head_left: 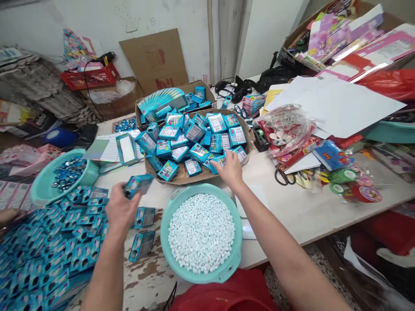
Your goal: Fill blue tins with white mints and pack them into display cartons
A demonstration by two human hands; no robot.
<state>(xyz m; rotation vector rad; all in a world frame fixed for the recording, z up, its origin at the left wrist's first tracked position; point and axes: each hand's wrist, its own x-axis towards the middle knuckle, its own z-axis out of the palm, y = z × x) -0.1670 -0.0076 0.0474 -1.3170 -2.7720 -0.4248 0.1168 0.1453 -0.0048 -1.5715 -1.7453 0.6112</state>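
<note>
My left hand (pixel 121 207) is closed around a small blue candy box (pixel 138 185), holding it tilted above the table. Two similar blue boxes (pixel 142 245) lie just right of that wrist. My right hand (pixel 231 170) is at the front edge of a cardboard carton (pixel 194 176) heaped with closed blue boxes (pixel 194 130). Its thumb and fingers are spread over a box there; whether they grip it is unclear. Between my forearms stands a turquoise basin (pixel 165 229) full of small pale candies (pixel 201 233).
Rows of blue boxes with round openings (pixel 61 242) cover the left side, with another person's hand (pixel 9 216) at the edge. A turquoise tub (pixel 42 185) holds shiny small pieces. Scissors (pixel 285 177), tape rolls (pixel 350 175) and packaging (pixel 288 125) crowd the right.
</note>
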